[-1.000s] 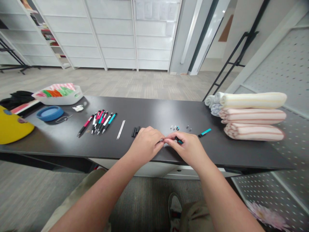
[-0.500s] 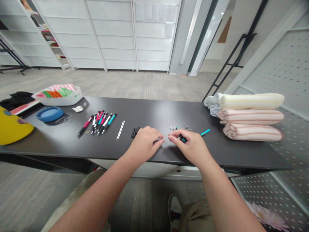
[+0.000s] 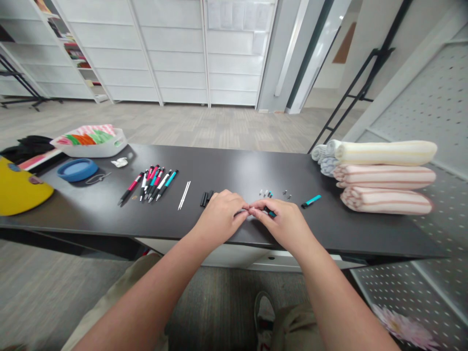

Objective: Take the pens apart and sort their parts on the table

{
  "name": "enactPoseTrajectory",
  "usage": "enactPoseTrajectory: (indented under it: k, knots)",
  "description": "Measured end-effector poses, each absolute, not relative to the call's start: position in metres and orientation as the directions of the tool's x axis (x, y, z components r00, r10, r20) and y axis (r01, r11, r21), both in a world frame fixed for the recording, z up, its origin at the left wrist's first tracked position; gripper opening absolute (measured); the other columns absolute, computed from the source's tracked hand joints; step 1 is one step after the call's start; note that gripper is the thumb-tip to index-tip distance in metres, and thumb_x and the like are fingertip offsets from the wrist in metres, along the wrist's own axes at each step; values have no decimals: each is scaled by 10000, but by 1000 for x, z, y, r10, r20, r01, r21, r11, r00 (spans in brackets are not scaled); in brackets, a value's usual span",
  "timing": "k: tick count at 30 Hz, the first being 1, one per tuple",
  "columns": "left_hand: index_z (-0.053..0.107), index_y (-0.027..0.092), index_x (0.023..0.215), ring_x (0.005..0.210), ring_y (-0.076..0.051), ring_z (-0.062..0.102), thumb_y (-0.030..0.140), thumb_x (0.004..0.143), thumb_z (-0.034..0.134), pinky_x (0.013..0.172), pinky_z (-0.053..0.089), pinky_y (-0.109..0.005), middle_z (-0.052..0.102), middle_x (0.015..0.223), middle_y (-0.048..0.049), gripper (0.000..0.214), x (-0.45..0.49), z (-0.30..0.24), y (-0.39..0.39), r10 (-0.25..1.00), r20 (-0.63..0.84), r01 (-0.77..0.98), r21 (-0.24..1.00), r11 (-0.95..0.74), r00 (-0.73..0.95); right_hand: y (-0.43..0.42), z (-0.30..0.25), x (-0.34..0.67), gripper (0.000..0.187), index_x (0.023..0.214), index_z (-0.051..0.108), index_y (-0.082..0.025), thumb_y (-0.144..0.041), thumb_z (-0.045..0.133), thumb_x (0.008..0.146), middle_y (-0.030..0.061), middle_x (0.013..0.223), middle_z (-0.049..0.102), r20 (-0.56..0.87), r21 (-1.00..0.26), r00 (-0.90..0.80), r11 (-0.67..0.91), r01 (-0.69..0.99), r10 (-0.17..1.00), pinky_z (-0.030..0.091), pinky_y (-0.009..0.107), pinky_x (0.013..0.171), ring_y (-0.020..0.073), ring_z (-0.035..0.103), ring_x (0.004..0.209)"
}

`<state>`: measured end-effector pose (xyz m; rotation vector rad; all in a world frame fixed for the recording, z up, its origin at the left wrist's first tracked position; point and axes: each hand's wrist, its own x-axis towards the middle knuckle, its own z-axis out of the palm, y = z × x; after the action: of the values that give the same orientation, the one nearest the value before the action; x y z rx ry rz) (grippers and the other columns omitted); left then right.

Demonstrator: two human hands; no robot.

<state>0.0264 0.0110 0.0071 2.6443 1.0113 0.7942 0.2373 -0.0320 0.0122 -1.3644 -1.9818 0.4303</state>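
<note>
My left hand [image 3: 219, 216] and my right hand [image 3: 283, 222] meet fingertip to fingertip just above the black table [image 3: 234, 170], near its front edge. The left pinches a thin grey pen piece. The right is closed on a teal and black pen part [image 3: 269, 212]. Just beyond the hands lie several tiny pen parts [image 3: 274, 193] and a teal pen barrel [image 3: 311, 201]. Black grip pieces [image 3: 205, 198] rest by my left knuckles, with two white refills [image 3: 183, 195] further left.
A row of assembled red and teal pens [image 3: 151, 184] lies left of centre. A blue lid [image 3: 77, 169], a white basket [image 3: 89, 141] and a yellow object [image 3: 20, 187] sit at the left end. Folded towels [image 3: 383, 175] are stacked on the right.
Half a second ago the hands had drawn slightly apart; now the fingertips touch again, as they did one second ago. Nothing else on the table has moved.
</note>
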Motion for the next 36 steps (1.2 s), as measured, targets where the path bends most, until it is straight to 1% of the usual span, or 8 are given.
enactPoseTrajectory:
  k: [3, 7, 9, 15, 21, 26, 31, 36]
  knots:
    - [744, 222, 1019, 999, -233, 658, 275, 1011, 658, 909, 473, -400, 782, 1063, -41, 102, 26, 8, 11, 682, 414, 552, 401, -731, 603, -29, 15, 244, 194, 1052, 782, -245, -393, 676, 984, 36, 958, 806, 394, -572, -173, 388, 722, 903, 540, 313, 808, 218, 747, 867]
    - [743, 222, 999, 984, -227, 664, 279, 1008, 661, 926, 482, -401, 789, 1043, -34, 100, 26, 9, 11, 709, 432, 553, 443, -705, 558, -20, 18, 261, 210, 1039, 777, -212, -386, 673, 983, 63, 915, 766, 519, -455, -48, 324, 830, 853, 521, 350, 827, 234, 715, 858]
    - [743, 218, 988, 981, -231, 664, 265, 1002, 664, 916, 481, -401, 791, 1034, -33, 93, 27, 10, 11, 723, 433, 567, 447, -691, 539, -18, 18, 265, 202, 1024, 778, -206, -373, 671, 985, 68, 910, 743, 552, -418, -59, 337, 843, 832, 515, 355, 834, 232, 699, 863]
    - [745, 220, 1015, 997, -252, 643, 262, 1005, 648, 847, 450, -409, 780, 1058, -44, 105, 28, 8, 9, 703, 414, 619, 339, -709, 579, -22, 14, 244, 176, 1032, 784, -235, -377, 692, 981, 60, 940, 758, 446, -518, -219, 450, 728, 868, 525, 335, 831, 222, 705, 887]
    - [750, 223, 1020, 990, -250, 642, 288, 1025, 627, 835, 445, -403, 776, 1051, -51, 140, 28, 8, 8, 697, 406, 624, 317, -714, 591, -25, 19, 240, 137, 920, 763, -240, -315, 674, 992, 35, 934, 773, 409, -577, -201, 423, 699, 890, 503, 318, 806, 208, 706, 873]
    - [770, 214, 1032, 996, -255, 639, 276, 1018, 621, 852, 463, -412, 774, 1057, -68, 162, 30, 9, 8, 700, 439, 635, 312, -707, 564, -23, 19, 264, 166, 934, 771, -236, -364, 678, 983, 47, 893, 753, 475, -468, -26, 278, 839, 880, 482, 337, 784, 222, 695, 841]
    - [795, 222, 985, 965, -252, 639, 261, 998, 638, 852, 486, -419, 774, 1019, -56, 162, 36, 7, 12, 708, 466, 637, 331, -696, 531, -16, 4, 268, 127, 894, 750, -228, -318, 694, 965, 50, 915, 746, 396, -325, -40, 181, 928, 917, 462, 334, 728, 221, 684, 809]
    - [771, 217, 921, 913, -226, 669, 205, 960, 663, 915, 517, -417, 780, 958, -46, 115, 50, 7, 18, 687, 514, 551, 417, -723, 513, -11, -3, 261, 159, 871, 743, -240, -364, 704, 962, 50, 908, 740, 380, -288, 1, 117, 951, 925, 441, 327, 669, 219, 673, 770]
